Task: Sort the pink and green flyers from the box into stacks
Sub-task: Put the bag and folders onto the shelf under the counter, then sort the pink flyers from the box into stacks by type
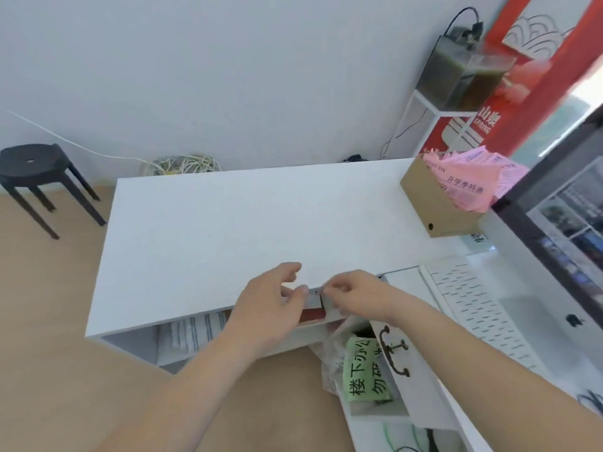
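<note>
A brown cardboard box (434, 203) stands at the table's far right corner, with pink flyers (473, 181) spilling out of its top to the right. No green flyer shows in the box. Both my hands meet at the front edge of the white table (212, 223), far from the box. My right hand (355, 295) pinches a small grey thing (317, 291) at its fingertips. My left hand (270, 305) has loosely bent fingers, one fingertip touching that same thing and the thumb held apart. A dark red item (311, 314) lies just under the fingers.
Right of the table are a monitor (567, 216) and a white pegboard panel (473, 305). A green sheet with black characters (365, 370) sits in a plastic bag below the table edge. A black stool (36, 171) stands at far left. A fish tank (463, 73) sits on a shelf behind the box.
</note>
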Demonstrator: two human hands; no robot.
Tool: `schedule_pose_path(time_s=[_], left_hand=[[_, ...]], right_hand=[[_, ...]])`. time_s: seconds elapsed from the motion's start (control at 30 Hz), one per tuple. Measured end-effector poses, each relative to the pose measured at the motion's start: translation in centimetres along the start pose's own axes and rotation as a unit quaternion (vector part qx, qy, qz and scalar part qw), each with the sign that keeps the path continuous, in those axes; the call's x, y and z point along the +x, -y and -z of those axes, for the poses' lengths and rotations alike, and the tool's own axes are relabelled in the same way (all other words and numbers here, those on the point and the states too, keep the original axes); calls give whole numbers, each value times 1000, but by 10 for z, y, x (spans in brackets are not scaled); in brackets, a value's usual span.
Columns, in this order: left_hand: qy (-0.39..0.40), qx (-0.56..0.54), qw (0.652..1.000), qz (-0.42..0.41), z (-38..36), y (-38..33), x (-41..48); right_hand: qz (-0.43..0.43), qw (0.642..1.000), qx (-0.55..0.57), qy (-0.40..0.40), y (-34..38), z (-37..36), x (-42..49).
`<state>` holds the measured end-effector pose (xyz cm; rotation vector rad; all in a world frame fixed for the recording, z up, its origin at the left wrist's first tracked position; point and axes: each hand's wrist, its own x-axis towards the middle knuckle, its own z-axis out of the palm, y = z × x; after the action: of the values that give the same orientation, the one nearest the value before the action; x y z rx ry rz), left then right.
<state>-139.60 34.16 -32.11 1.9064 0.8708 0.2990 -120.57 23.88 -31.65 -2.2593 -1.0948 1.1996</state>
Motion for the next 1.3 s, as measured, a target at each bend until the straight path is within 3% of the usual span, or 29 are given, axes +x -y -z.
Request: schedule_pose_path(time_s=[0.17,0.37,0.57,0.73,0.87,1.0,1.13,1.23,1.3], left_hand=[[55,6,998,-1,-5,-53,8],[104,16,994,-35,-56,-107,81],[131,38,990,-32,-112,-136,164],[151,41,988,-13,-135,-150,213],[151,33,988,-5,-154,-159,260],[133,20,991,17,-174,-164,295],[169,-47,979,103,-186,-172,317],[187,-98,969,132,-189,-171,321],[175,-99,972,124,-188,-170,321]], right_hand=[[-33,953,230,-192,-14,46,-23],[-51,911,201,-358,-71,136,7],[-91,922,-34,-376,-133,226,76],[-176,894,-196,-363,-147,255,122],[-206,890,-173,-368,-148,254,137],[-142,887,-146,-414,-156,239,134],[-63,882,-150,-442,-143,212,128],[-16,905,-140,-401,-135,202,123],[6,934,-73,-350,-130,203,111]])
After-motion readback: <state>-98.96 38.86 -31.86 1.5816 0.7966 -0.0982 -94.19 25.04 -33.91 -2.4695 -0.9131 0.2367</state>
